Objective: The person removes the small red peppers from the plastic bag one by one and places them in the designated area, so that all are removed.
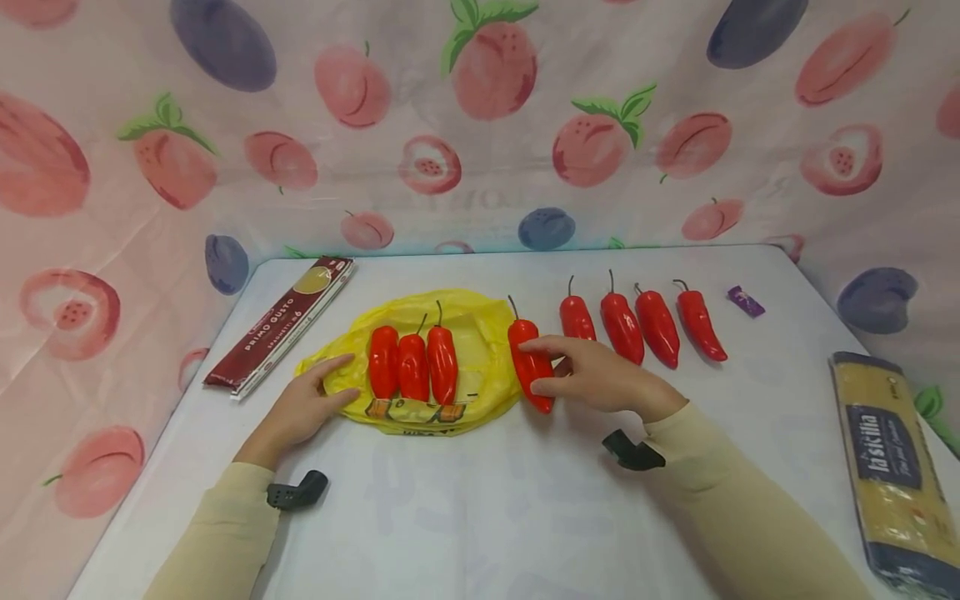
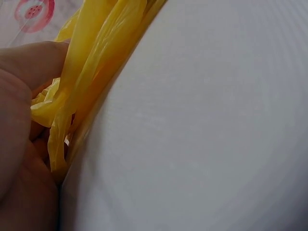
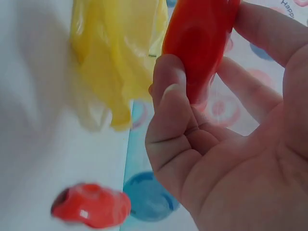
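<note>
My right hand (image 1: 592, 371) pinches a red chili pepper (image 1: 531, 367) with a dark stem between thumb and fingers, at the right edge of a yellow plastic bag (image 1: 483, 333). In the right wrist view, this pepper (image 3: 199, 43) stands upright in the fingers. Three more red peppers (image 1: 412, 367) lie side by side on the bag. On the bag's left side, my left hand (image 1: 303, 408) grips its edge; yellow folds (image 2: 91, 57) sit between thumb and fingers in the left wrist view.
Several red peppers (image 1: 662, 327) lie in a row at the back right, a small purple packet (image 1: 746, 302) beyond them. A dark red spaghetti pack (image 1: 281, 329) lies at the back left. Near the right edge of the white table (image 1: 465, 517) is a yellow pasta pack (image 1: 892, 467).
</note>
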The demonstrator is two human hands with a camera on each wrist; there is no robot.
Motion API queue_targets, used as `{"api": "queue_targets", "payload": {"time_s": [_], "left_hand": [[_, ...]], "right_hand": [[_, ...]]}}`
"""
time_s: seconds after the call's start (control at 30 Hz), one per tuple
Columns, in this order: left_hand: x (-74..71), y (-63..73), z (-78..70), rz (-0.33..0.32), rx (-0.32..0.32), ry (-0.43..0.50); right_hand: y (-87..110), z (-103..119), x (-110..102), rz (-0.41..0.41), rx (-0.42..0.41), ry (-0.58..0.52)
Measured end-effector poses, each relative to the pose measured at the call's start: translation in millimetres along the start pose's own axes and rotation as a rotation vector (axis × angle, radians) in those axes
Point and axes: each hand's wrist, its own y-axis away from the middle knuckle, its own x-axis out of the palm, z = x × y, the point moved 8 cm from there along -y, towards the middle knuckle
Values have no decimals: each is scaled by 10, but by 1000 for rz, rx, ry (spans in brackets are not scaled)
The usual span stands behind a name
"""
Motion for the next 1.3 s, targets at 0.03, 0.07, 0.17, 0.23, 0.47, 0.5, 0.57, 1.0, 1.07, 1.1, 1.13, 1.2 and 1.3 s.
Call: {"api": "queue_targets", "payload": {"time_s": [0.03, 0.07, 0.17, 0.23, 0.47, 0.5, 0.57, 1.0, 1.07, 1.1, 1.13, 1.2, 1.3], "left_hand": [[-1, -3, 3, 2, 0, 0], [-2, -6, 4, 2, 1, 0], [-1, -15, 10, 6, 1, -1], [-1, -20, 12, 5, 1, -1], [-16, -9, -19, -3, 14, 1], [-18, -6, -22, -4, 15, 1], [-16, -4, -18, -2, 13, 3], [-10, -8, 14, 4, 15, 0], [-9, -6, 16, 5, 13, 2], [-8, -4, 15, 5, 13, 2], [-7, -3, 13, 5, 12, 3], [-6, -1, 11, 5, 12, 1], [-7, -3, 7, 0, 14, -10]], "right_hand": [[25, -29, -19, -9, 3, 0], [52, -54, -39, -18, 4, 5], [141, -131, -87, -41, 19, 22], [202, -185, -118, -54, 37, 36], [385, -390, -227, -80, 96, 36], [413, -412, -242, -83, 99, 34], [466, -454, -270, -88, 109, 35], [660, -686, -326, -110, 180, 46], [685, -716, -324, -110, 191, 42], [695, -728, -323, -111, 194, 41], [705, -741, -322, -112, 196, 39], [716, -763, -318, -114, 193, 32], [722, -799, -308, -115, 191, 35]]}}
